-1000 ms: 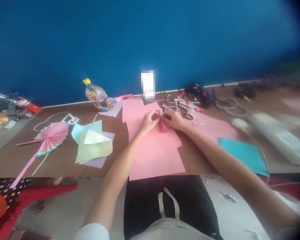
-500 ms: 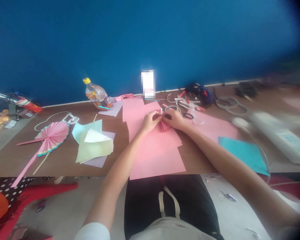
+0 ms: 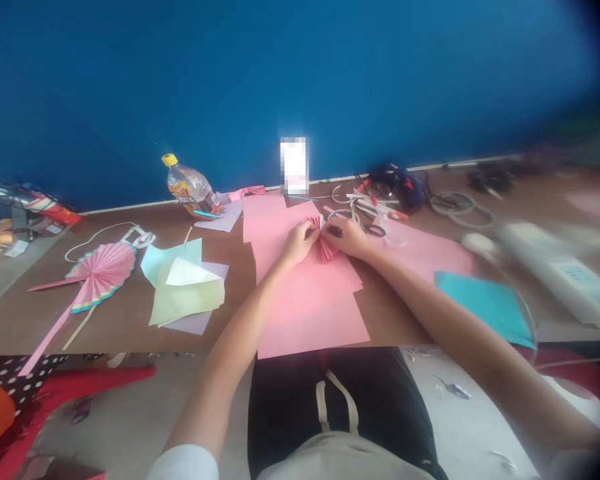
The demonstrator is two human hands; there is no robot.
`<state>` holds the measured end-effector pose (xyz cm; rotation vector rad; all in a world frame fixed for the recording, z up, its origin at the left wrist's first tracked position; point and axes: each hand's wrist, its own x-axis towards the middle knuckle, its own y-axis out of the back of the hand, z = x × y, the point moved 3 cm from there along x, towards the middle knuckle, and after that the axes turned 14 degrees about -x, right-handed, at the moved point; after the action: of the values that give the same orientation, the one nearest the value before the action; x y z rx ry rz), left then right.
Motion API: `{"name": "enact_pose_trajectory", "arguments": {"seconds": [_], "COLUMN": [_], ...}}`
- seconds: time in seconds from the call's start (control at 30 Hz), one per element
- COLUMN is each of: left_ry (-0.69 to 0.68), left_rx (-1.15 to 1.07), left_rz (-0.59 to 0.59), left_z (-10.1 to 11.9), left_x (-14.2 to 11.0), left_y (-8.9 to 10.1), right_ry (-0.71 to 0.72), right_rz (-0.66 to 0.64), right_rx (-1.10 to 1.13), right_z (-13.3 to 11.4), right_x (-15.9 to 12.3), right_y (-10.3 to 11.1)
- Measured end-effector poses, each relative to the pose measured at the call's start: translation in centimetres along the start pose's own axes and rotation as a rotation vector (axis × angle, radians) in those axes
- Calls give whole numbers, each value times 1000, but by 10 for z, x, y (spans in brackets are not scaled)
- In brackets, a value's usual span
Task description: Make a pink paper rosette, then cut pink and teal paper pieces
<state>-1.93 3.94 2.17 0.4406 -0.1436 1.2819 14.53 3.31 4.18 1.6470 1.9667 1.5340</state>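
Observation:
Both of my hands meet over the middle of the brown table (image 3: 120, 320). My left hand (image 3: 298, 243) and my right hand (image 3: 349, 238) pinch a small pleated pink paper fan (image 3: 325, 249) from either side, fingers closed on its folds. The fan sits just above a stack of pink paper sheets (image 3: 305, 300) spread in front of me. Part of the fan is hidden by my fingers.
A finished pink fan on a stick (image 3: 97, 275) lies at the left, beside pale green and blue sheets (image 3: 183, 290). A plastic bottle (image 3: 190, 189) lies near the blue wall. Scissors (image 3: 373, 230), paper strips and cables clutter the back right. A teal sheet (image 3: 485, 307) lies at the right.
My hands stay on the pleated fan with only small finger shifts. The view has drifted slightly.

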Motion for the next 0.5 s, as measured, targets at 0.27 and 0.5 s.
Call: {"name": "enact_pose_trajectory", "arguments": {"seconds": [0.27, 0.5], "left_ry": [20, 25], "left_rx": [-19, -42], "left_rz": [1, 10], "left_z": [0, -4], "left_x": [1, 2], "left_y": [1, 1], "right_ry": [-7, 6], "right_rz": [-23, 2], "right_rx": [65, 15], "right_z": [1, 3], "right_x": [-1, 1], "right_y": [5, 0]}}
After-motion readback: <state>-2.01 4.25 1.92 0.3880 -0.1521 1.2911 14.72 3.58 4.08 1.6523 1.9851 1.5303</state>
